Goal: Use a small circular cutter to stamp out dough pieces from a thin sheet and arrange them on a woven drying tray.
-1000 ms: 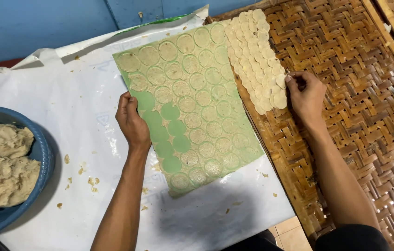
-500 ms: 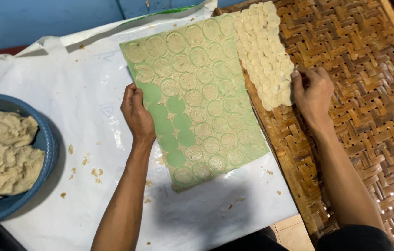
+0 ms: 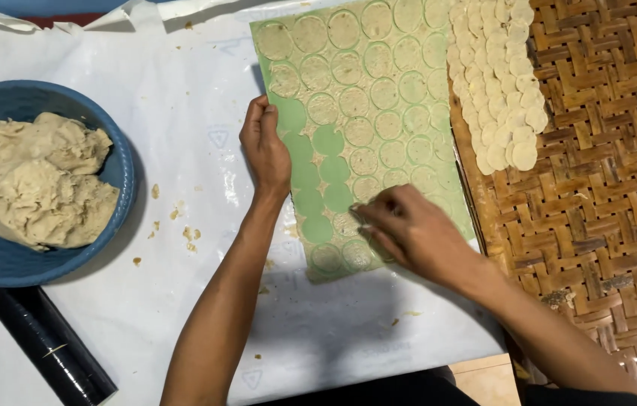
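A green sheet (image 3: 311, 199) covered with a thin dough layer cut into round discs (image 3: 367, 101) lies on white plastic. My left hand (image 3: 266, 146) rests on the sheet's left edge, fingers curled, pressing it down. My right hand (image 3: 405, 233) lies over the sheet's lower part, fingertips on a disc near the bare green circles; whether it pinches a disc is unclear. Rows of lifted pale discs (image 3: 502, 90) overlap on the woven bamboo tray (image 3: 604, 210) to the right.
A blue bowl (image 3: 119, 162) with a lump of beige dough (image 3: 33, 180) sits at the left. A black roller (image 3: 44, 342) lies below the bowl. Dough crumbs (image 3: 183, 229) dot the white plastic cover (image 3: 183, 90). Shadow darkens the near edge.
My right hand has come off the discs on the bamboo tray and moved left and down onto the lower part of the green sheet. My left hand stays on the sheet's left edge.
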